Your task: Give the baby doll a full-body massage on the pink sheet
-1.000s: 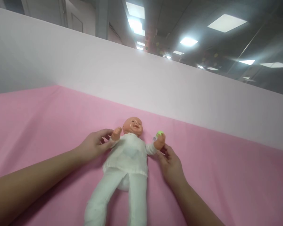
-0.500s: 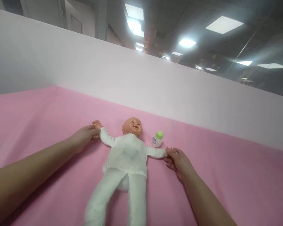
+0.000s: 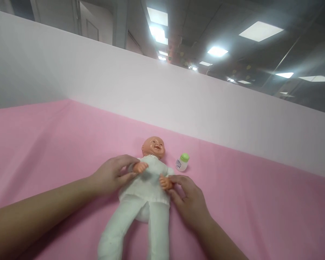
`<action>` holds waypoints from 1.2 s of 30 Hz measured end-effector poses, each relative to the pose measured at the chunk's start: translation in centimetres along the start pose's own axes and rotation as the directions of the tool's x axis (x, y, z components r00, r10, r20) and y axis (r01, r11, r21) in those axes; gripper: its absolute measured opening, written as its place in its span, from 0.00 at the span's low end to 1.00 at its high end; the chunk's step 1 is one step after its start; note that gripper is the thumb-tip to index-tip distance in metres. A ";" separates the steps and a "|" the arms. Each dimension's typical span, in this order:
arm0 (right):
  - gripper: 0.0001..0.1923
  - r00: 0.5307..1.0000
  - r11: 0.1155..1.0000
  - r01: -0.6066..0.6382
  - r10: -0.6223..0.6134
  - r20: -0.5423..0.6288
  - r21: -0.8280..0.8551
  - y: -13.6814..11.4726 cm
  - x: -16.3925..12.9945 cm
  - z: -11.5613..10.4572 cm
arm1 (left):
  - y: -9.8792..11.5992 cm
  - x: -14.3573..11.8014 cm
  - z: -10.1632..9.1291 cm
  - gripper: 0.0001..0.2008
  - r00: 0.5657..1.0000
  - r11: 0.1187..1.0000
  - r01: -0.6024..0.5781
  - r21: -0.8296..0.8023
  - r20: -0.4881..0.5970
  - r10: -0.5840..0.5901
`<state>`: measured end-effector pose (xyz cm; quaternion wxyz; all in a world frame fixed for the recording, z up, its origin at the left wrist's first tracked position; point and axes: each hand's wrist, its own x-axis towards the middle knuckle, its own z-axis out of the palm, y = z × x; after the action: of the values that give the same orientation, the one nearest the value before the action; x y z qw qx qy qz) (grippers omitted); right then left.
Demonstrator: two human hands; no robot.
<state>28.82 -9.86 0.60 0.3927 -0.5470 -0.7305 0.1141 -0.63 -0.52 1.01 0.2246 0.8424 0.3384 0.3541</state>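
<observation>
A baby doll [image 3: 144,202] in white clothes lies face up on a pink sheet [image 3: 43,144], head away from me. My left hand [image 3: 111,175] grips the doll's arm on the left side and holds it folded over the chest. My right hand [image 3: 188,200] grips the other arm and holds it bent in over the belly. A small white bottle with a green cap [image 3: 182,162] stands on the sheet just right of the doll's head, apart from both hands.
A white partition wall [image 3: 178,97] runs along the far edge of the pink sheet and turns a corner at the left. Ceiling lights show above it.
Both hands brought the doll's arms from spread out sideways to folded in over its body. One second ago the arms were raised near the head.
</observation>
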 end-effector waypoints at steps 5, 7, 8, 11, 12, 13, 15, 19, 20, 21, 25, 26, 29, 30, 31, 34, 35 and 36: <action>0.19 0.983 0.980 0.157 -0.143 0.111 -0.123 1.0 -0.1 0.5 | -0.7 -0.3 0.1 0.16 0.964 0.944 -0.254 0.212 0.136 0.228; 0.21 0.988 0.983 0.124 -0.109 0.111 -0.134 1.6 0.0 0.6 | -1.0 -0.3 0.1 0.17 0.961 0.938 -0.264 0.226 0.148 0.235; 0.21 0.991 0.987 0.101 -0.088 0.101 -0.125 1.8 0.1 0.6 | -1.0 -0.3 0.1 0.17 0.963 0.939 -0.258 0.226 0.141 0.231; 0.20 0.999 0.999 -0.029 0.030 0.041 -0.042 2.0 0.3 0.6 | -0.8 -0.2 0.1 0.16 0.985 0.969 -0.164 0.183 0.090 0.149; 0.20 0.995 0.995 -0.095 0.095 0.019 0.007 2.1 0.4 0.5 | -0.6 -0.1 0.0 0.17 0.993 0.984 -0.099 0.149 0.076 0.088; 0.20 0.986 0.984 -0.165 0.166 -0.004 0.069 2.1 0.5 0.3 | -0.6 -0.1 -0.1 0.17 0.998 0.995 -0.014 0.102 0.056 0.009; 0.24 0.950 0.932 -0.285 0.306 -0.066 0.223 2.4 0.7 -0.1 | -0.8 0.2 -0.3 0.19 0.983 0.982 0.181 -0.054 -0.011 -0.182; 0.39 0.850 0.820 -0.350 0.481 -0.215 0.453 3.9 1.5 -1.2 | -2.8 1.1 -1.1 0.24 0.850 0.795 0.405 -0.452 -0.135 -0.509; 0.41 0.828 0.795 -0.357 0.512 -0.229 0.489 4.5 1.7 -1.4 | -3.4 1.3 -1.4 0.25 0.811 0.739 0.430 -0.518 -0.138 -0.568; 0.41 0.806 0.768 -0.370 0.545 -0.231 0.522 5.2 1.8 -1.7 | -4.1 1.5 -1.6 0.25 0.773 0.688 0.453 -0.566 -0.135 -0.620; 0.39 0.693 0.678 -0.568 0.700 -0.172 0.466 7.6 2.1 -2.5 | -6.0 1.9 -2.1 0.20 0.658 0.545 0.534 -0.647 -0.087 -0.748; 0.39 0.674 0.683 -0.627 0.717 -0.179 0.376 8.0 2.0 -2.7 | -6.3 1.9 -2.2 0.19 0.644 0.522 0.552 -0.650 -0.065 -0.762; 0.37 0.688 0.723 -0.681 0.686 -0.238 0.114 8.7 1.8 -3.1 | -6.8 1.9 -2.2 0.16 0.631 0.504 0.594 -0.627 -0.026 -0.775; 0.39 0.698 0.732 -0.674 0.675 -0.240 0.098 8.7 1.7 -3.2 | -6.9 1.9 -2.1 0.16 0.631 0.513 0.599 -0.615 -0.032 -0.775; 0.41 0.699 0.733 -0.668 0.678 -0.226 0.128 8.6 1.7 -3.2 | -6.9 1.8 -2.1 0.17 0.638 0.527 0.595 -0.607 -0.042 -0.769; 0.47 0.691 0.712 -0.635 0.697 -0.192 0.300 7.3 1.8 -3.0 | -6.4 1.6 -1.9 0.21 0.706 0.591 0.520 -0.617 -0.079 -0.704; 0.47 0.705 0.734 -0.601 0.673 -0.222 0.315 6.5 1.8 -2.8 | -6.0 1.5 -1.7 0.23 0.736 0.623 0.481 -0.617 -0.103 -0.670; 0.46 0.732 0.776 -0.557 0.627 -0.267 0.295 5.7 1.7 -2.6 | -5.3 1.3 -1.6 0.24 0.767 0.666 0.446 -0.598 -0.128 -0.629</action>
<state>34.50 -6.89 -0.26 0.5105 -0.7218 -0.4199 0.2051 -3.29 4.22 -0.67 0.4867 0.5344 0.4943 0.4829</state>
